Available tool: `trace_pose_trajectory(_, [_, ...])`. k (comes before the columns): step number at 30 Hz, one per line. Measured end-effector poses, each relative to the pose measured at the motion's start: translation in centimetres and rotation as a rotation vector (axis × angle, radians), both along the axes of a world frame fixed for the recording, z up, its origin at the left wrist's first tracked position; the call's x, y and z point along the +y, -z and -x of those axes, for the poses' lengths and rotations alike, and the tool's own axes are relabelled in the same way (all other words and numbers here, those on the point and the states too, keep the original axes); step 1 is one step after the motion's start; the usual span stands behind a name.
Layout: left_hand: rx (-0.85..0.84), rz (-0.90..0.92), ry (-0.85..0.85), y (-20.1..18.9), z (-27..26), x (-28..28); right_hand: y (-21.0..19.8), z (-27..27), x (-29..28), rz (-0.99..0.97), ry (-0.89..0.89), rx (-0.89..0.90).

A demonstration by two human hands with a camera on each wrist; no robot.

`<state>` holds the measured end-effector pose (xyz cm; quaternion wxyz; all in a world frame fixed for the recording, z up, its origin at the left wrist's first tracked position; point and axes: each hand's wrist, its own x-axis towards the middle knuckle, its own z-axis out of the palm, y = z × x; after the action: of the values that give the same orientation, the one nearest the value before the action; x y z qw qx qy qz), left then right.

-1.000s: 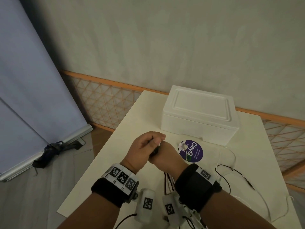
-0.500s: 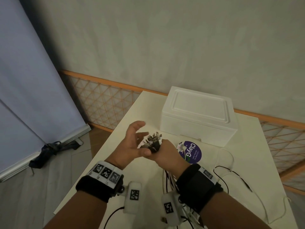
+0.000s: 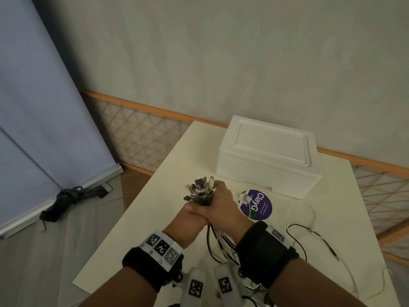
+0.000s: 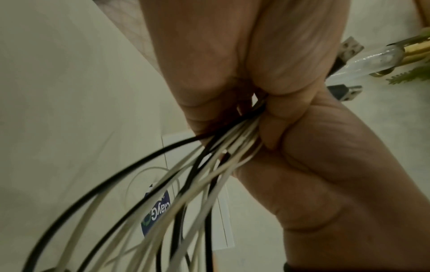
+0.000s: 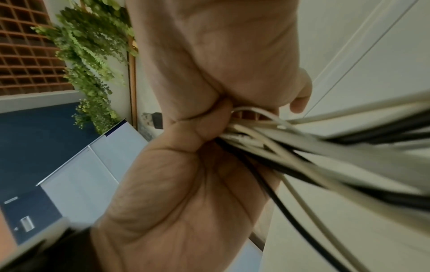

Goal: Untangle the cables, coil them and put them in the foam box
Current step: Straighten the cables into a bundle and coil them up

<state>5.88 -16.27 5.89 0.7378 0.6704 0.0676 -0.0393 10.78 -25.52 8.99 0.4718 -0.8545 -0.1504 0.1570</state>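
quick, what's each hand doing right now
Left hand: closed around the bundle of cables, just below the plugs.
Right hand: closed around the same bundle.

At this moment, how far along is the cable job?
Done: the plug ends are gathered into one bunch. In hand: the right hand and left hand grip that bunch, cables trailing loose below. Left: nothing looks coiled, and the foam box is closed.
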Motion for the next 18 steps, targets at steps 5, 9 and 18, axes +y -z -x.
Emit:
trace_pose_trajectory(5, [0.041,0.132,-0.063,0.3,0.1,-0.9,-0.9,0.4,-0.3,-0.005,-0.024,-0.054])
trace_pose_trajectory(9, [-0.016,0.060,-0.102,0.0,0.2,-0.7,0.0,0.3,-0.3,0.025,-0.118,-0.062])
trace_pose_trajectory(18, [-0.046,-0.237,-0.197,0.2,-1.1,-0.7,-2.2,-0.6,-1.5,-0.069,-0.340,-0.323])
